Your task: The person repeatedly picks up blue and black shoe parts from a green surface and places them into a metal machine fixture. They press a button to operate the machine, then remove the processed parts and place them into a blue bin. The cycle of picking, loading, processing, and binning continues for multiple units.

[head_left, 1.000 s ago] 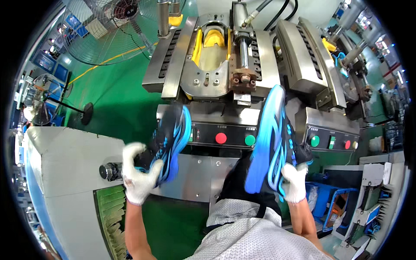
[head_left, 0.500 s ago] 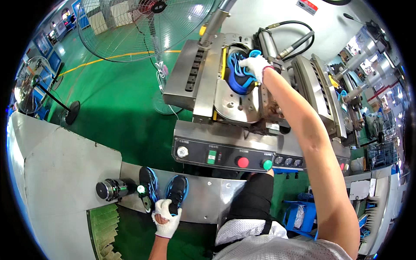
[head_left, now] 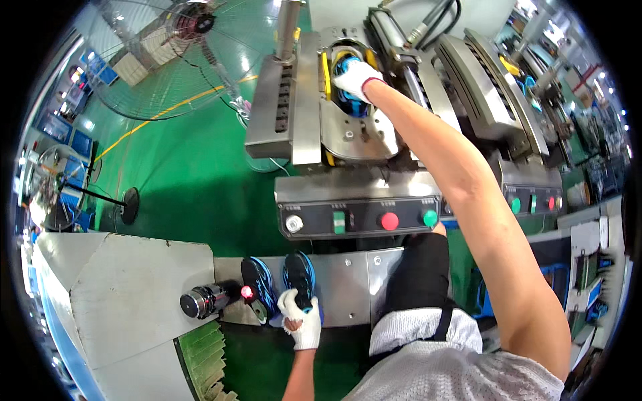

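My right hand (head_left: 356, 79), in a white glove, reaches forward and closes over a blue and black shoe (head_left: 352, 107) in the opening of a metal press (head_left: 349, 144). Part of that shoe is hidden under the glove. At the lower middle, my left hand (head_left: 302, 321), gloved with some fingers bare, has its fingers curled round the heel end of a dark shoe with blue edges (head_left: 298, 273). That shoe rests on a steel ledge (head_left: 341, 294). Beside it on the left lies a similar dark shoe (head_left: 258, 284).
A control panel (head_left: 361, 217) with red and green buttons fronts the press. A black cylindrical device (head_left: 208, 299) with a red light lies left of the shoes. A large wire-guard fan (head_left: 194, 30) stands at far left. A second press (head_left: 481, 87) is on the right.
My right hand has moved from the shoe's side to over its top, and the shoe sits lower in the press opening. The small device's light went from green to red. The whole view has shifted.
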Tool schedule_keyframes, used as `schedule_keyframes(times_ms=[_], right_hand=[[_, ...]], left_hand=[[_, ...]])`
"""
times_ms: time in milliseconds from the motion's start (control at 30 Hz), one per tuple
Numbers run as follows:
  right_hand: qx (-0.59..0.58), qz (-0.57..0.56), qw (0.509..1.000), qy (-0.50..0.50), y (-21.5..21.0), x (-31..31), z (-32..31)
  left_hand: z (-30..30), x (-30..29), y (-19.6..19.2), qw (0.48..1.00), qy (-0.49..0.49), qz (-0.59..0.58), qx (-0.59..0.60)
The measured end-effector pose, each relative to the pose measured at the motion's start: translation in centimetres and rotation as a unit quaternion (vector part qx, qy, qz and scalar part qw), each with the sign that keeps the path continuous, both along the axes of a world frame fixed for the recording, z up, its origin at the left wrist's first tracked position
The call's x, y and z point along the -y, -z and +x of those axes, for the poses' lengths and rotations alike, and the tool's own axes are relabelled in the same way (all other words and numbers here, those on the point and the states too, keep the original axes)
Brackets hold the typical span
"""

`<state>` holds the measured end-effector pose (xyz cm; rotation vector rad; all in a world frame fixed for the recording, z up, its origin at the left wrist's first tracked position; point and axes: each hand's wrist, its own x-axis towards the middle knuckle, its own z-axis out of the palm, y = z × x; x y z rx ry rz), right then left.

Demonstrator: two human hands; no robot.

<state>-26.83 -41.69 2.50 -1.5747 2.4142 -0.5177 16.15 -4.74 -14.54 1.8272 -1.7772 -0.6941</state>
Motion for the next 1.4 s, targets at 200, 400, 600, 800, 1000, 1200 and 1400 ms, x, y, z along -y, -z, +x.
schedule_keyframes(times_ms=[200, 400, 600, 800, 1000, 1200, 1400], right_hand=[[0.125, -0.178, 0.937, -0.275, -1.3, -28.2, 8.3], [-0.095, -0.091, 0.976, -0.175, 15.5, -40.0, 2.3], [0.138, -0.085, 0.949, -0.269, 9.0, -45.8, 4.0], [0.301, 0.000, 0.927, -0.224, 7.9, -58.9, 4.1], [0.266, -0.263, 0.923, 0.093, 10.5, -68.0, 4.3], [0.211, -0.585, 0.687, 0.374, 5.9, -77.2, -0.2], [-0.137, -0.574, 0.589, 0.551, 3.0, -87.7, -20.3]], left_hand=[[-2.0, -4.0, -0.3, 0.997, 0.005, 0.030, -0.076], [0.3, 0.2, -0.9, 0.947, 0.295, -0.116, 0.060], [-4.8, 1.8, -6.3, 0.941, 0.309, -0.134, 0.030], [-19.9, -3.4, -13.7, 0.908, 0.399, -0.098, -0.077], [-35.9, -11.4, -17.3, 0.768, 0.594, -0.089, -0.222], [-47.8, -23.5, -24.8, 0.491, 0.781, 0.074, -0.378], [-50.1, -26.6, -20.8, 0.413, 0.837, -0.100, -0.346]])
